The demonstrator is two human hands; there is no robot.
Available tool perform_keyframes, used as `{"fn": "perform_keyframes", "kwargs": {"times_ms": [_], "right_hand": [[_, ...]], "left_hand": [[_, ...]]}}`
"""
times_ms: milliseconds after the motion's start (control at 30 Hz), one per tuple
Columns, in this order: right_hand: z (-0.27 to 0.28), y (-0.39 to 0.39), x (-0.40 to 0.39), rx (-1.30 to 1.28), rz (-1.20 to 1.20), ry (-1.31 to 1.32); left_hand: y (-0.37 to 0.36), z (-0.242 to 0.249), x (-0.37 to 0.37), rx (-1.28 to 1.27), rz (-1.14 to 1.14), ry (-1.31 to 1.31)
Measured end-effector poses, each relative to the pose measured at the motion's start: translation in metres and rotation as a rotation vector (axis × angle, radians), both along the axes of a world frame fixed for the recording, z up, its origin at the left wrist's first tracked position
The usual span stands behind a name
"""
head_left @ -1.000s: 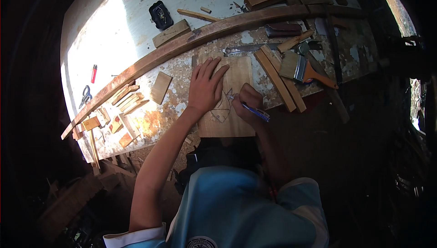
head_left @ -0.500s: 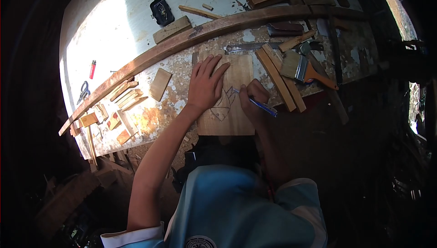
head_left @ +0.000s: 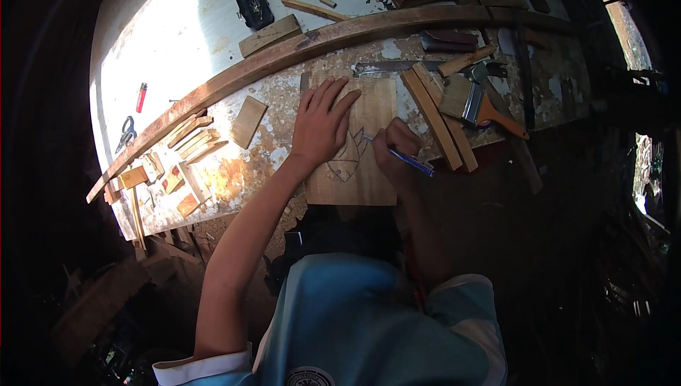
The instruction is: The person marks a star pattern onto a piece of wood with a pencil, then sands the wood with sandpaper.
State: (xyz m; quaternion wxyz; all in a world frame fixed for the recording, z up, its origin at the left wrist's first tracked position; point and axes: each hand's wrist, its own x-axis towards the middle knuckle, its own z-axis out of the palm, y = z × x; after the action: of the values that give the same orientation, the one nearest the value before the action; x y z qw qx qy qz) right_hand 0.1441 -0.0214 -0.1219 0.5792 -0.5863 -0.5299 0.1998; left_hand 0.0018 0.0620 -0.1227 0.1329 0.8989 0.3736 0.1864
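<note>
A flat wooden board [head_left: 376, 180] lies at the near edge of the workbench, with a fish-like outline [head_left: 345, 168] drawn in dark lines on it. My left hand [head_left: 323, 125] rests flat on the board's left part, fingers spread a little, covering some of the drawing. A blue pen [head_left: 411, 163] is pinched in my right hand [head_left: 396, 146], its tip touching the board at the upper right end of the outline.
On the workbench [head_left: 277, 113], a long curved wooden strip [head_left: 234, 85] crosses behind the board. Two strips [head_left: 433, 116], a paintbrush [head_left: 489, 113] and a hammer [head_left: 486, 72] lie right; offcuts [head_left: 195, 141], scissors [head_left: 126, 133] and a red lighter [head_left: 141, 97] lie left.
The view has shifted slightly. The pen tip has moved a little along the upper right end of the outline. My left hand stays flat on the board.
</note>
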Motion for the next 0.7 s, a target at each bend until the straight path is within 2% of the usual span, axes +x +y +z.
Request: {"fn": "perform_keyframes", "kwargs": {"times_ms": [100,200,300,500,600,700], "right_hand": [[-0.0012,-0.0041,0.0041,-0.081,0.077,0.046],[0.0013,-0.0034,0.0026,-0.063,0.032,-0.014],[0.0022,-0.0059,0.007,-0.073,0.126,-0.015],[0.004,-0.0049,0.004,-0.06,0.045,-0.089],[0.0026,-0.0049,0.0053,-0.075,0.08,-0.001],[0.0006,-0.0006,0.0023,-0.059,-0.023,0.012]], "left_hand": [[0.001,0.0038,-0.0003,-0.003,-0.003,-0.008],[-0.0005,0.0033,0.0007,-0.022,-0.013,-0.04],[0.0011,0.0022,0.0004,-0.019,-0.011,-0.031],[-0.0007,0.0031,0.0009,-0.019,-0.006,-0.019],[0.001,0.0036,0.0005,-0.016,-0.008,-0.007],[0.0014,0.0022,-0.0007,-0.008,-0.006,0.018]]}}
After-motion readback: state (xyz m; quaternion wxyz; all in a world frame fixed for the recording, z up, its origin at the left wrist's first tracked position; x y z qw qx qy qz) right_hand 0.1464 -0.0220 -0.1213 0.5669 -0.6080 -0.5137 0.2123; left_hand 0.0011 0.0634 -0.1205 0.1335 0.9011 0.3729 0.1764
